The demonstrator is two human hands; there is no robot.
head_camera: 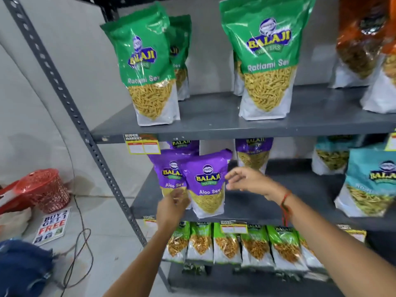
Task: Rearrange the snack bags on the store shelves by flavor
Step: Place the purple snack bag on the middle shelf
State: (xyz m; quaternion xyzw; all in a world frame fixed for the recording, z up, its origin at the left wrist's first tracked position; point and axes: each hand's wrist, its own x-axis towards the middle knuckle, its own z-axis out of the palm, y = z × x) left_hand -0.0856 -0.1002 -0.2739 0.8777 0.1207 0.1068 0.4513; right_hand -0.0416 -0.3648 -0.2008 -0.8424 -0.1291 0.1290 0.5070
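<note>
Two purple Aloo Sev bags stand upright at the left end of the middle shelf [267, 211], the front one [206, 183] overlapping the one behind [169, 170]. My left hand [171, 203] is at the lower edge of the rear bag, blurred, so its grip is unclear. My right hand [246, 181] hovers just right of the front bag with fingers spread and nothing in it. Another purple bag [254, 151] stands further back. Green Ratlami Sev bags [147, 61] [267, 56] stand on the top shelf [214, 125].
Teal bags [372, 179] stand at the right of the middle shelf and orange bags [360, 39] at the top right. A row of small green bags [227, 241] fills the lower shelf. On the floor at left are a red basket [46, 189], a promo sign [52, 227] and a cable [81, 243].
</note>
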